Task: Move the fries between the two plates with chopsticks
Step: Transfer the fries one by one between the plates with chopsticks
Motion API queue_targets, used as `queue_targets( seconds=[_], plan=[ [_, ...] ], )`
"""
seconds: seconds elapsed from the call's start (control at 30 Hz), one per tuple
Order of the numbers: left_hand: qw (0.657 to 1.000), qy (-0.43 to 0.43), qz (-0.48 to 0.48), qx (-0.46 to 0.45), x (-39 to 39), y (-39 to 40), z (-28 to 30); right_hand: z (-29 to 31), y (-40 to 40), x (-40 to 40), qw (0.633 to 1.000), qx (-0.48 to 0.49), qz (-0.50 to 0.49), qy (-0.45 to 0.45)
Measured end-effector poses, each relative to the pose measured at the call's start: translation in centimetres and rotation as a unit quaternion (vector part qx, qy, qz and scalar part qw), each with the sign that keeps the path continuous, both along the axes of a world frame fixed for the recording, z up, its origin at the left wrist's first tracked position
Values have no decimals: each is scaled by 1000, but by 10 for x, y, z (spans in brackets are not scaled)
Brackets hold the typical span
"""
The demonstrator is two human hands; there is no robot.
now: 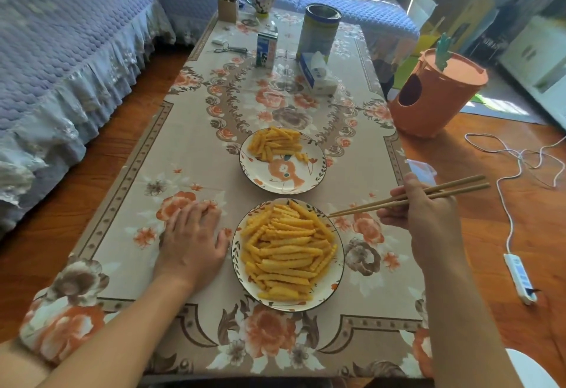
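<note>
Two plates sit on the table [190, 155], one behind the other. The near plate [338, 260] is heaped with fries [286, 254]; the far plate [275, 178] holds a smaller pile [277, 142] on its back half, its front half bare. By that split the job looks well short of half done, with most fries left to carry (assuming they travel from near to far).

The right hand [424, 208] is curled round two chopsticks [398, 199], whose tips hang close together at the near plate's right rim, holding no fry. The left hand [194, 234] lies flat on the cloth just left of that plate, fingers straight, holding nothing.

Counted: two plates, two chopsticks, two hands; the fries are too many to count.
</note>
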State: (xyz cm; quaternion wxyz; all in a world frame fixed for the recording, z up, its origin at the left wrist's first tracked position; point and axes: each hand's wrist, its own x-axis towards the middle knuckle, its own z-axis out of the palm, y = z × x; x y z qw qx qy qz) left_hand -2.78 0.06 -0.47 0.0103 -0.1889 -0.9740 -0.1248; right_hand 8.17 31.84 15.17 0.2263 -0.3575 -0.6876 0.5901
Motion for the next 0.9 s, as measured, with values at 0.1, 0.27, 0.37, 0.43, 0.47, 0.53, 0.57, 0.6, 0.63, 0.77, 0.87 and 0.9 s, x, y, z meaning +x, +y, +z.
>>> queue_targets(
  seconds=[0.1, 0.27, 0.37, 0.43, 0.47, 0.53, 0.57, 0.6, 0.63, 0.77, 0.87, 0.9],
  plan=[
    [1000, 2, -2, 3, -1, 0, -2, -5, 3, -8, 1000, 3, -2, 7],
    [1000, 1, -9, -4, -2, -2, -3, -14, 0, -49, 999, 23, 5, 45],
    [1000, 2, -9, -3, -2, -1, -3, -24, -9, -85, 997, 61, 14, 42],
    [1000, 0, -7, -1, -2, -1, -3, -33, -14, -106, 994, 103, 15, 36],
    [1000, -1, -7, 1, -2, -1, -3, -37, -15, -116, 992, 122, 15, 30],
    [1000, -4, -6, 2, -2, -1, -2, -44, -16, -132, 988, 151, 22, 16],
    [1000, -4, -5, 2, -2, -1, -3, -46, -17, -138, 987, 161, 26, 12],
    [1000, -4, -5, 1, -2, -1, -3, -47, -18, -142, 985, 168, 26, 10],
    [1000, -4, -4, 1, -3, -1, -3, -48, -19, -145, 985, 171, 25, 9],
    [1000, -4, -3, 3, -4, -1, -3, -47, -18, -140, 989, 147, 5, 9],
    [1000, -5, -4, 1, -3, -1, -2, -30, -14, -115, 995, 97, 0, 23],
    [1000, -4, -4, 2, -3, -1, -2, -23, -12, -102, 996, 80, 1, 28]
  ],
)
